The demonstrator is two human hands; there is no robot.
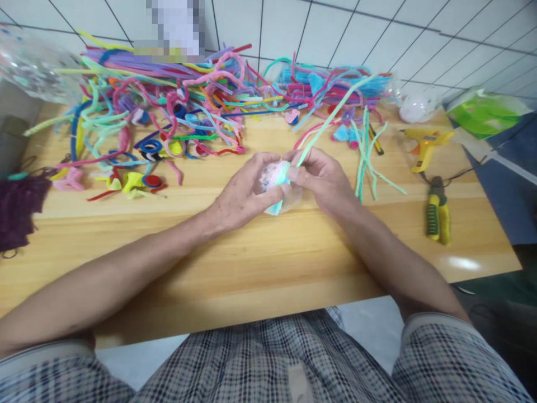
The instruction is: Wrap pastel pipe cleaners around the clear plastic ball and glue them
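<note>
My left hand (247, 193) is closed around a small clear ball (293, 198) with pale bits inside and bands of pink and mint pipe cleaner across it. My right hand (321, 176) pinches a long mint-green pipe cleaner (335, 113) at the ball's right side. The free end of that pipe cleaner sticks up toward the back right. Fingers cover much of the ball, so how the pipe cleaner joins it is hidden. Several short mint pipe cleaners (366, 159) lie crossed just right of my right hand.
A tangled heap of colourful pipe cleaners (168, 106) spreads along the back of the wooden table (201, 268). At the right are a yellow glue gun (425, 146), green-and-yellow pliers (437, 212) and a clear ball (417, 106). A green packet (486, 112) lies beyond. Dark purple cloth (20, 210) sits left.
</note>
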